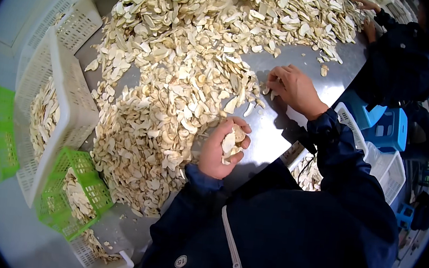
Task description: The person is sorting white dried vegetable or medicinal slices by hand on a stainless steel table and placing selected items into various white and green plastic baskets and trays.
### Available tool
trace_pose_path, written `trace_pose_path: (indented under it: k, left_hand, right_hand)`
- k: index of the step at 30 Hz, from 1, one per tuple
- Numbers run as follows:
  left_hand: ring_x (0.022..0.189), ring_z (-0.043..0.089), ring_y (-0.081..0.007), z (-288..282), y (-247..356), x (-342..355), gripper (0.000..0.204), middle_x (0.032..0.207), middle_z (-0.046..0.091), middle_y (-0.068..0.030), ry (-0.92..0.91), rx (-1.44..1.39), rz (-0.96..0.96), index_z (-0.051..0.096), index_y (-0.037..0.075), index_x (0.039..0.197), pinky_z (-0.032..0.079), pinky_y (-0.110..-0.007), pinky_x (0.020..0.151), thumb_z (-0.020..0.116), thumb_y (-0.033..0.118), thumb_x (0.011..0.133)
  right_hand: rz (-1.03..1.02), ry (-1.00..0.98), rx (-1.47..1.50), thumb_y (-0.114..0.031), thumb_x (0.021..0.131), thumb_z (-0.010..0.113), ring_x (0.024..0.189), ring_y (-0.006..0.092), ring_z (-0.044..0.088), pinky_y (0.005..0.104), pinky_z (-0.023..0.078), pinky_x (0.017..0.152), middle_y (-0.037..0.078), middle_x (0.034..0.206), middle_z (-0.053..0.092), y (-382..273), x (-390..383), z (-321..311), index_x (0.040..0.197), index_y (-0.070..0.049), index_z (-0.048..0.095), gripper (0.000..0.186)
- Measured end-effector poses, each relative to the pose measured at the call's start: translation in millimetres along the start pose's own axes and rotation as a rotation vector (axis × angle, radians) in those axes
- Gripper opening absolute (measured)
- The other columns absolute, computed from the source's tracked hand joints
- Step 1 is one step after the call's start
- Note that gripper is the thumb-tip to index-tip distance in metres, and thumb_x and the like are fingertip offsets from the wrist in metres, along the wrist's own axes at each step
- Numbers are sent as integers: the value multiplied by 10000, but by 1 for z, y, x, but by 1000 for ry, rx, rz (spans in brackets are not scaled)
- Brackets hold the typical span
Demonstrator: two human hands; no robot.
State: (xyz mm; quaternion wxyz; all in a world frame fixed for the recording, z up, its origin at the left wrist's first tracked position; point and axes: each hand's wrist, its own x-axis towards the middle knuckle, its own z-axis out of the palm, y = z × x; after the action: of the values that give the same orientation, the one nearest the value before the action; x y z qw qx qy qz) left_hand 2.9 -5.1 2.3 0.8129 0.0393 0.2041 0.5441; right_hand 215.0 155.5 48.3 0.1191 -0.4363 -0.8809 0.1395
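Fingers of the left hand point(218, 152) curl loosely round some slices, while those of the right hand point(296, 92), toward half past one, bunch together, pinching what I cannot tell. From nine to one o'clock of the left hand sprawls the heap of pale slices point(177, 88); smaller, the cupped handful point(230, 142) looks light, and each slice probably stiff and brittle, best held flat at its middle.

Bare steel tabletop point(267, 137) is leaving a gap between the left hand point(219, 153) and the right hand point(297, 90), and is extending beyond the latter. Heaped pale slices point(162, 107) are blocking the way leftward, where a white basket point(75, 90) and a green basket point(98, 184) are standing.
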Motion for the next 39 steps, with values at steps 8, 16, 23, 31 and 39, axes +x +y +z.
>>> trace_pose_path:
  k: [8,16,23,31,39]
  left_hand:
    - [869,648,-196,-6,-1,1,384,1086,645,-108,-21,-13,36,591,54,1237,456,-211,416,446,369,1070]
    - [856,662,-188,-3,-1,4,363,1066,658,-97,6,-2,48,600,86,1207,472,-240,451,449,383,1060]
    - [828,655,-175,-2,-3,2,344,1039,639,-93,-40,21,26,596,66,1152,475,-227,437,470,373,1061]
    - [842,641,-200,0,-2,3,341,1056,636,-113,-55,67,22,590,46,1138,473,-231,415,448,349,1068]
    - [827,652,-189,3,-3,2,334,1037,634,-129,-29,121,24,589,33,1089,469,-234,411,494,351,1050]
  right_hand:
    - [44,-296,1043,-206,1002,638,845,113,582,264,488,783,43,920,661,-32,-4,-5,1205,-63,641,249]
    - [-373,28,208,-82,866,668,1103,355,611,422,513,945,106,1170,690,-35,23,20,1178,-118,711,317]
    - [-221,19,255,-104,876,716,1053,355,622,418,528,893,121,1181,667,-40,27,13,1111,-125,729,236]
    - [-531,74,172,-149,910,694,1017,338,629,412,530,858,127,1097,665,-58,43,35,1066,-62,687,178]
    - [-220,119,26,-144,900,672,962,342,653,426,543,809,116,1030,692,-27,29,11,1117,-105,694,222]
